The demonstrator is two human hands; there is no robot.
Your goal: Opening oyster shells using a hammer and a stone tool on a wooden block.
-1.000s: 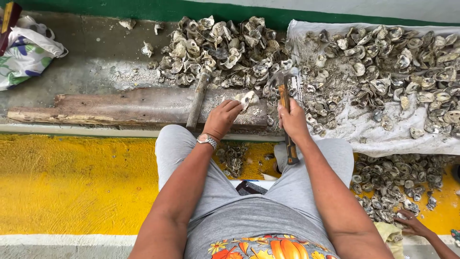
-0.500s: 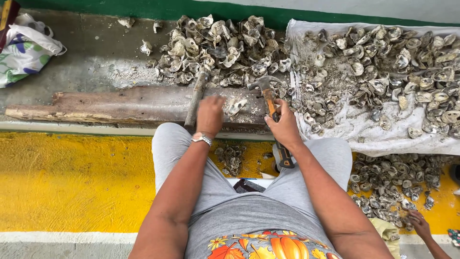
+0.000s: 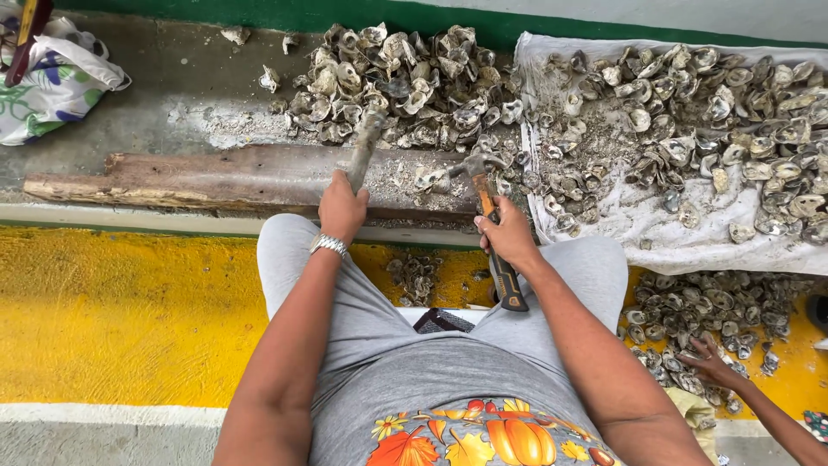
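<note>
The left hand (image 3: 341, 207) is closed in a full grip around a grey bar-shaped tool (image 3: 366, 142), whose far end rests among the heap of oyster shells (image 3: 405, 82) on the concrete ledge. The right hand (image 3: 509, 237) is wrapped tight around the orange-and-black handle of a hammer (image 3: 487, 216); its metal head sits over the wooden plank (image 3: 216, 177), just beside a single shell (image 3: 429, 179) lying on the plank between the two tools. A wristwatch (image 3: 329, 245) sits on the left wrist. To the right, more shells are spread over a white cloth (image 3: 604, 246), and another batch lies on the yellow floor (image 3: 121, 311). Another person's hand (image 3: 709, 362) reaches into that lower pile. A patterned bag (image 3: 47, 78) lies at the far left.
</note>
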